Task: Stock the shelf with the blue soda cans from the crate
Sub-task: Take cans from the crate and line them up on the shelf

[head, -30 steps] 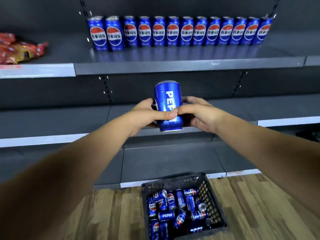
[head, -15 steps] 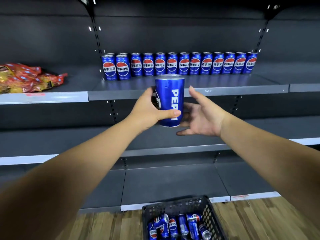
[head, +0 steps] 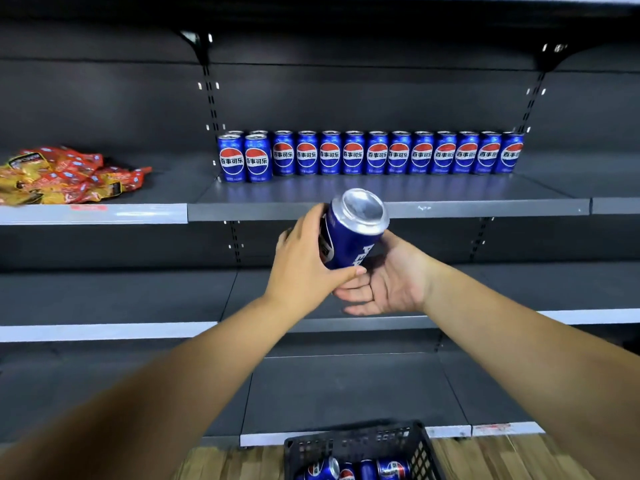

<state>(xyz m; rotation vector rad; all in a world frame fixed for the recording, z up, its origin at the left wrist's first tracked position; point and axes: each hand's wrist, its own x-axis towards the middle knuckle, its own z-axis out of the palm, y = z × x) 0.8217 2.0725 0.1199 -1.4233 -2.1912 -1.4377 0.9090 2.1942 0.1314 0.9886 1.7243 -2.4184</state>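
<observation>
A blue soda can (head: 349, 237) is tilted with its silver end facing me, held in front of the upper shelf's edge. My left hand (head: 304, 261) grips its side, thumb across the front. My right hand (head: 388, 282) lies palm up under and behind the can, fingers fairly straight, touching its lower end. A long row of blue cans (head: 374, 154) stands upright at the back of the dark shelf (head: 346, 209), with two more cans (head: 244, 160) in front at the row's left end. The black crate (head: 360, 441) at the bottom edge holds several loose cans.
Red and yellow snack bags (head: 65, 174) lie on the shelf section to the left. Lower shelves (head: 346, 389) are dark and bare. A wooden floor (head: 502, 459) shows beside the crate. The shelf in front of the can row is bare.
The can has tipped from upright so its end faces me. My right hand has moved in under it. The view has lifted, showing less of the crate.
</observation>
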